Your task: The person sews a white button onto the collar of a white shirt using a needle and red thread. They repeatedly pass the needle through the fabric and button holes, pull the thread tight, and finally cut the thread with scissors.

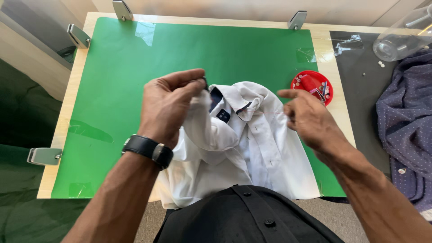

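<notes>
head view: green mat (117, 90) covers my worktop (335, 85), white shirt (252, 153) bunched on it at the near edge. my left hand (168, 105) grip pinches shirt fabric, right hand (310, 119) grip pinched on red thread (270, 113). red dish (312, 83) just beyond.

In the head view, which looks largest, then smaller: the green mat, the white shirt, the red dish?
1. Green mat
2. White shirt, though it lies nearer the camera
3. Red dish, clearly smallest
</notes>
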